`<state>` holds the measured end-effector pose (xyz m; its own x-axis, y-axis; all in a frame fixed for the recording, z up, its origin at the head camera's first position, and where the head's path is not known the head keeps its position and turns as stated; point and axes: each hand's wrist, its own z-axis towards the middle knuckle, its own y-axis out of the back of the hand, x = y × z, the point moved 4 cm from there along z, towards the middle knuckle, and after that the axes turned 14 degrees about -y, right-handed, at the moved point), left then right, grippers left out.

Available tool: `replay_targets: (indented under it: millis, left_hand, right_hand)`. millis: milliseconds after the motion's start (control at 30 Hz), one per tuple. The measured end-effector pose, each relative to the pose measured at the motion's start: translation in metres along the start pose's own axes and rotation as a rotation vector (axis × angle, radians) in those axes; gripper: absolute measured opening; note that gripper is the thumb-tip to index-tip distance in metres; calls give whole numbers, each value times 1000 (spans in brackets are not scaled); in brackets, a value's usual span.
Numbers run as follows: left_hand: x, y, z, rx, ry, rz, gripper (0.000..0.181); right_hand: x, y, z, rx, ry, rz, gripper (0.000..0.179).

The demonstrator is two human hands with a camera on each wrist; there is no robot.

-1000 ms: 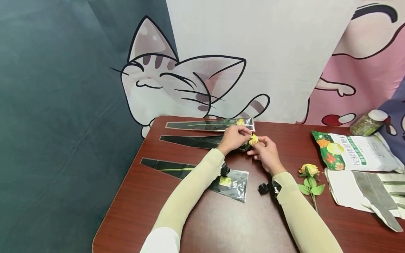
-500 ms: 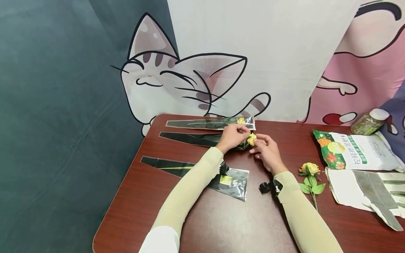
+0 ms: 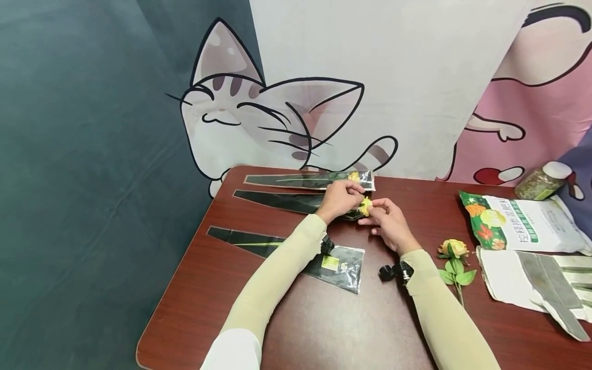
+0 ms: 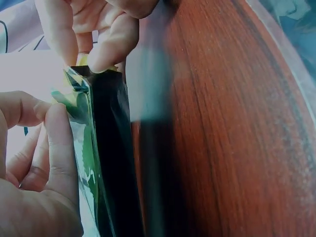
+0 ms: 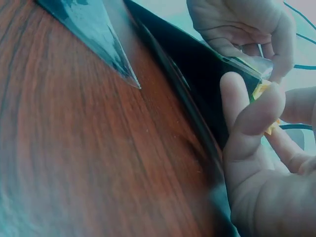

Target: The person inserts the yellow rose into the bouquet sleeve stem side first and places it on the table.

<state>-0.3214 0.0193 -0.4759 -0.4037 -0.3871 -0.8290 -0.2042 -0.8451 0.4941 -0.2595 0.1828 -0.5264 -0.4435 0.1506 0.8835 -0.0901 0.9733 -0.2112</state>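
On a red-brown table (image 3: 324, 329), a person's two hands meet at the mouth of a long black-and-clear wrapper (image 3: 282, 201), the middle one of three, with a yellow rose (image 3: 365, 206) at its opening. The wrapper's long axis runs from side to side across the table's far part, narrow tip to the person's left, wide mouth to the right. The rose lies along the same line, bloom pointing right and showing at the mouth; green leaves show through the clear face in the left wrist view. The left hand (image 3: 339, 200) pinches the wrapper's edge near the mouth between thumb and finger. The right hand (image 3: 390, 226) holds the bloom narrowly between thumb and fingertips, its other fingers loosely bent. Behind lies the back wrapper (image 3: 310, 181), already with a yellow bloom inside; nearer the person is the front wrapper (image 3: 349, 257), bearing a yellow square (image 3: 330, 263) whose marks are too small to read. To the right, a packet (image 3: 522, 221) carries large Chinese characters beside a jar (image 3: 538, 182), its label illegible. A loose rose (image 3: 453, 248) and a glove (image 3: 513, 277), cut off by the picture's edge, lie nearer. The left forearm covers part of the front wrapper; the fingers hide much of the bloom.
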Motion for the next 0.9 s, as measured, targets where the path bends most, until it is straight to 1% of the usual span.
replay_targets:
  millis: [200,400,467,567,633,767,833,900]
  left_hand:
    - [-3,1,-1,4,-32,29,20]
    - [-4,1,0,9,-45,64,19]
    - [-5,0,-1,14,-44,73,20]
    - [-5,-2,-1,24,-32,57,21]
    - [-6,-3,-2,33,-34,52,21]
    - [-8,-5,-2,44,-41,51,18]
    - [-9,-6,-1,41,-45,44,15]
    - [-10,-6,-1,35,-48,39,14]
  right_hand:
    - [2,-1,3,-33,35,-72,16]
    - [5,-3,6,-136,67,-183,30]
    - [5,-3,6,-166,73,-204,35]
    - [6,-5,5,-197,91,-223,40]
    - [6,-6,5,-208,103,-247,40]
    - [7,-9,6,-231,132,-338,34]
    - [8,-10,7,-233,142,-373,33]
    - [8,-11,8,-222,144,-385,32]
